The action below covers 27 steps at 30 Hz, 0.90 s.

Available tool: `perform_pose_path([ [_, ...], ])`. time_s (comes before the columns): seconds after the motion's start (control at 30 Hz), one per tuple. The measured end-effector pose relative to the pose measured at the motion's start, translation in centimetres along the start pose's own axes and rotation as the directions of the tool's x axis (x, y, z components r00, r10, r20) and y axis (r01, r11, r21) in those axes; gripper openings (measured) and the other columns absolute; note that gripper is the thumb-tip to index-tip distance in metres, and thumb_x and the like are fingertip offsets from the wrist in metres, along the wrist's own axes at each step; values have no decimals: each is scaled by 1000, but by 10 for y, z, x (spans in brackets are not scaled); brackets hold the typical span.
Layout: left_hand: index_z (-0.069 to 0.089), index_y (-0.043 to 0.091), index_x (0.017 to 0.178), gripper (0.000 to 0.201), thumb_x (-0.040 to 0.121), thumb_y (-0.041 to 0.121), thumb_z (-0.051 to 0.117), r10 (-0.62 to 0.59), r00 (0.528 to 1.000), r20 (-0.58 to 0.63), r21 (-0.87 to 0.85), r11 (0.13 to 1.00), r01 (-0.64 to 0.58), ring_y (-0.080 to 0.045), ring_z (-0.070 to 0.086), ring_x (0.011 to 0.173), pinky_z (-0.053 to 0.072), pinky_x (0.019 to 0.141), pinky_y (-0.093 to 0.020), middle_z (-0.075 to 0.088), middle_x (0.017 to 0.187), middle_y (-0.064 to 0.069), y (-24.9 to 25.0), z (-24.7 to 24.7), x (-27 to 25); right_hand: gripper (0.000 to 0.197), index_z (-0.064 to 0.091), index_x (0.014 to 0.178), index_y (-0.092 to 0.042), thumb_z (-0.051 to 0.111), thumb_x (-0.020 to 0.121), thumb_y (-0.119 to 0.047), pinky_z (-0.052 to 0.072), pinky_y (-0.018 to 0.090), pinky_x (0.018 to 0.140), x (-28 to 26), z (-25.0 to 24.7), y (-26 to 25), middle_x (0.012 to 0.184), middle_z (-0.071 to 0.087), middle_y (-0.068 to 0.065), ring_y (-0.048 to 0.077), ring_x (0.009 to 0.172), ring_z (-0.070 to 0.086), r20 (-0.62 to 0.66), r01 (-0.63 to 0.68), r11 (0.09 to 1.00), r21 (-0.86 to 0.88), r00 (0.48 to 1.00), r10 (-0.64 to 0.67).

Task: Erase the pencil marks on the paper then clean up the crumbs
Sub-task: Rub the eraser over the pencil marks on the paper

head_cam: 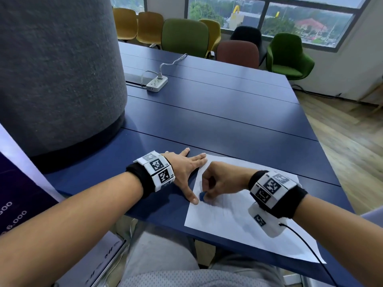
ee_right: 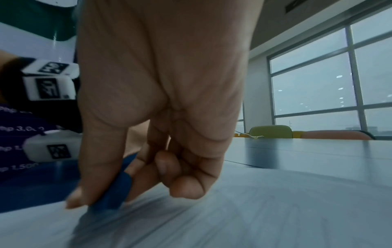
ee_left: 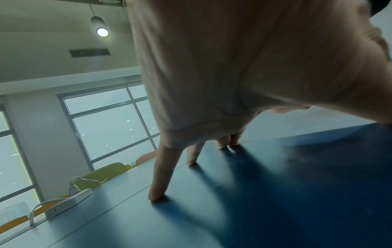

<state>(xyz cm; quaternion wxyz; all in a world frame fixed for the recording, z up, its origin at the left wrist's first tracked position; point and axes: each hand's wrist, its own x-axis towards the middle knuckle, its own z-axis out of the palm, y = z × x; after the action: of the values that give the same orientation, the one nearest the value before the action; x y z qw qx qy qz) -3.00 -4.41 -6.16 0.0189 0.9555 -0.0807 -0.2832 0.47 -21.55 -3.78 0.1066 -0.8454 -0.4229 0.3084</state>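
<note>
Dim daylight, soft shadows, blurred wrist views.

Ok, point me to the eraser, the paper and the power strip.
eraser (ee_right: 112, 193): right wrist view, on its blue face between thumb and finger.
paper (head_cam: 238, 235): head view, on the bare sheet near the table's edge.
power strip (head_cam: 156, 83): head view, on its white top.

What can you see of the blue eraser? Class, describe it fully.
The blue eraser is small, matte and rubbery-looking. The right hand pinches it between thumb and fingers, which hide most of it. It tilts, its lower end pressed on the white paper near the sheet's left edge, close beside the left hand thumb. Motion blur hides finer detail.
</note>
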Motion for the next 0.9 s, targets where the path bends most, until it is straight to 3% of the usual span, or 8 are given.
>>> perform_pose_path([
  [0.13,-12,41,154,139,53,83,73,8,1000,0,-4,1000,-8,-23,-18,150,14,112,-70,-23,155,33,1,-1,-1,16,71,83,-14,78,77,-27,41,15,58,-1,0,2,68,62,-12,1,59,52,30,3,999,-39,1000,-2],
  [0.2,-13,43,153,139,52,83,73,23,1000,-13,-19,1000,-23,-24,-18,150,13,110,-71,-22,156,33,0,0,-1,12,70,80,-17,77,77,-27,41,18,58,5,-10,7,66,60,-12,1,58,52,-66,-16,999,-50,998,12],
  [0.3,-15,46,152,138,52,81,74,36,999,-25,-32,999,-37,-26,-17,150,12,109,-74,-22,156,33,-1,-1,-1,14,71,90,-15,75,79,-23,46,23,63,16,-23,18,77,65,-5,7,65,57,-221,-55,998,-31,974,46],
  [0.37,-14,48,151,137,53,81,75,39,999,-30,-27,999,-40,-26,-16,150,13,109,-74,-21,156,32,-2,-1,-2,13,71,90,-16,75,79,-21,43,19,60,17,-20,22,76,65,-4,5,63,57,-250,-39,999,1,967,38],
  [0.47,-13,46,152,138,52,81,75,36,999,-31,-17,999,-36,-26,-15,151,15,110,-73,-19,158,31,-2,1,-1,10,71,85,-21,77,77,-22,36,11,54,10,-9,18,68,58,-13,0,57,52,-168,20,1000,0,986,-20],
  [0.53,-13,45,153,138,52,82,74,34,999,-31,-14,999,-35,-27,-15,151,16,109,-73,-18,158,30,-1,1,-1,12,73,89,-23,76,78,-25,36,12,56,9,-10,16,69,58,-14,0,60,53,-106,3,1000,-31,994,-6],
  [0.73,-18,54,147,135,52,82,74,49,998,-43,-11,999,-49,-30,-14,151,17,108,-75,-18,157,32,-1,0,-2,14,73,93,-19,75,80,-23,39,17,55,23,-25,30,77,65,-4,5,63,56,-279,-84,997,-1,957,80],
  [0.9,-14,50,150,135,53,81,75,44,998,-37,-27,999,-45,-29,-15,150,14,108,-75,-18,158,30,0,0,-1,15,73,95,-22,74,80,-24,40,15,57,16,-19,26,72,61,-12,2,62,55,-160,-34,999,-38,987,28],
])
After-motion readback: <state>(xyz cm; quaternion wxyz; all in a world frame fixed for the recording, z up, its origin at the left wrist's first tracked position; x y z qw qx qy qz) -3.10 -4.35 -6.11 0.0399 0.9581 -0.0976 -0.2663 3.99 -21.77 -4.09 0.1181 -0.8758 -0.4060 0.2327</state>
